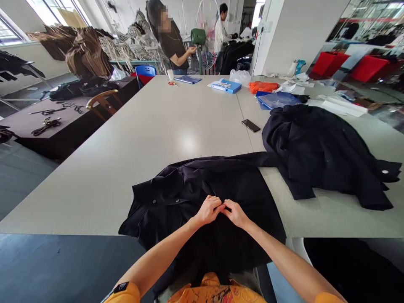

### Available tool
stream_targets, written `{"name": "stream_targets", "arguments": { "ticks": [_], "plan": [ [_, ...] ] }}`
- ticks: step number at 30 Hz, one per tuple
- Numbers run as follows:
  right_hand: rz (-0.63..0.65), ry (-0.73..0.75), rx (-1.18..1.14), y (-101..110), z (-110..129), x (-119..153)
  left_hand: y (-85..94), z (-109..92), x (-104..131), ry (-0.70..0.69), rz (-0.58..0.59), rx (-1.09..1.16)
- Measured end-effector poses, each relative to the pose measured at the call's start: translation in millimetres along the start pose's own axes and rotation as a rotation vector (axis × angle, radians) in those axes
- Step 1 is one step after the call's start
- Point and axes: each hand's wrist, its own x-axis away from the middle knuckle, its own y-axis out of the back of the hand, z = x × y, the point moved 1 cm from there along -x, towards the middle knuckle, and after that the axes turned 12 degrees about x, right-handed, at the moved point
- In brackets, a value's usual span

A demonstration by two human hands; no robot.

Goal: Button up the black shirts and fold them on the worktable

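A dark navy jacket lies spread over the front edge of the table, part of it hanging down toward me. Small round snaps or buttons show along its front on the left side. My left hand and my right hand meet at the middle of the jacket, fingertips almost touching. Both are closed in a pinch on the cloth. Whatever small part sits between the fingertips is hidden. One long sleeve stretches along the far side of the garment toward the right.
More dark garments are heaped on the right of the pale table. A phone, blue folders, a blue binder and an orange bundle lie beyond. A co-worker stands by a fan.
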Motion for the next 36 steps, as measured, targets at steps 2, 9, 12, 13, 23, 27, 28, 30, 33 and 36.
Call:
{"name": "stream_targets", "arguments": {
  "ticks": [2, 9, 12, 13, 23, 27, 28, 30, 33, 36],
  "plan": [
    [0.013, -0.013, -0.024, 2, 1, -1, 0.5, -1, -1, 0.009, -0.006, 0.025],
    [0.07, -0.034, -0.15, 11, 3, -3, 2.3, -10, -4, 0.02, -0.027, 0.07],
    [0.099, -0.038, -0.165, 13, 2, -5, 2.7, -11, -4, 0.024, -0.013, 0.049],
    [0.101, -0.041, -0.157, 12, 1, -5, 3.0, -11, -4, 0.028, 0.001, 0.039],
    [0.043, -0.055, -0.128, 6, 1, 0, 1.6, -8, -4, 0.012, 0.02, -0.019],
    [0.04, -0.066, -0.142, 10, 7, -1, 1.3, -9, -5, 0.019, -0.011, 0.026],
    [0.041, -0.069, -0.15, 12, 8, -1, 1.7, -9, -6, 0.021, -0.015, 0.036],
    [0.047, -0.078, -0.167, 14, 10, -2, 2.9, -11, -7, 0.018, -0.019, 0.049],
    [0.045, -0.086, -0.185, 15, 12, -2, 4.6, -14, -9, 0.019, -0.028, 0.054],
    [0.042, -0.086, -0.186, 16, 12, -2, 5.9, -18, -11, 0.042, -0.027, 0.058]
  ]
}}
